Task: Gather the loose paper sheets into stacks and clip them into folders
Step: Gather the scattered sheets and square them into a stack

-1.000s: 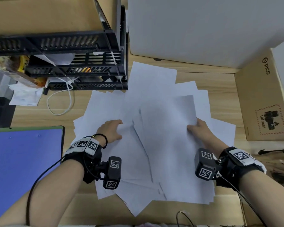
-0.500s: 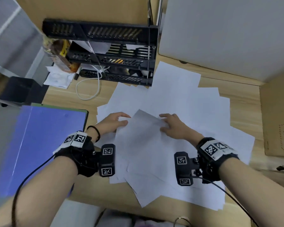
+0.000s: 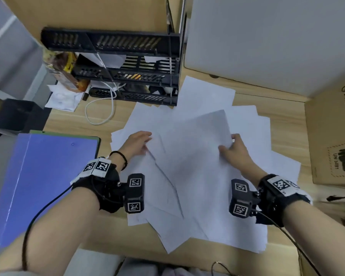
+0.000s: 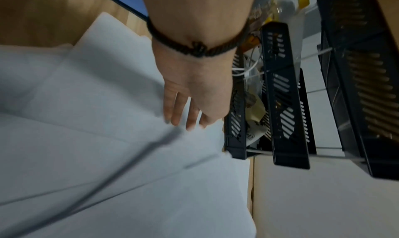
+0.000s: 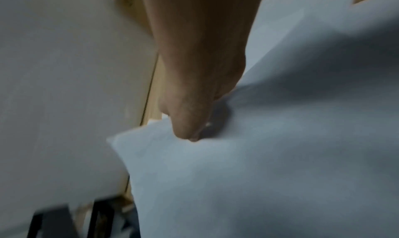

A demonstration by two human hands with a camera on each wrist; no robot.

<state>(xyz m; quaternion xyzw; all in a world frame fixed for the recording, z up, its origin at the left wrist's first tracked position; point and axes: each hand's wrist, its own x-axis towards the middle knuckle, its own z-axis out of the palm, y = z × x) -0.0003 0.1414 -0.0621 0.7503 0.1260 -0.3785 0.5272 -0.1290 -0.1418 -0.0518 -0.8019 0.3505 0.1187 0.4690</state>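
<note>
Several loose white paper sheets [image 3: 205, 96] lie fanned over the wooden desk [image 3: 72, 120]. One top sheet [image 3: 195, 156] is raised a little above the pile. My right hand [image 3: 230, 143] pinches its right edge, fingers curled on the paper [image 5: 194, 130]. My left hand [image 3: 145, 140] is at the sheet's left edge with straight fingers [image 4: 185, 118] touching the paper there. A blue folder [image 3: 44, 176] lies closed on the desk to the left of the pile, apart from both hands.
A black tiered letter tray [image 3: 127, 76] stands behind the pile, with a white cable [image 3: 100, 114] and a snack bag [image 3: 64, 70] beside it. A white box [image 3: 267, 46] is at the back, a cardboard box [image 3: 331, 136] on the right.
My right hand has moved from the middle of the top sheet out to its right edge and pinched it. The sheet has swung to the right. My left hand stays at the left edge.
</note>
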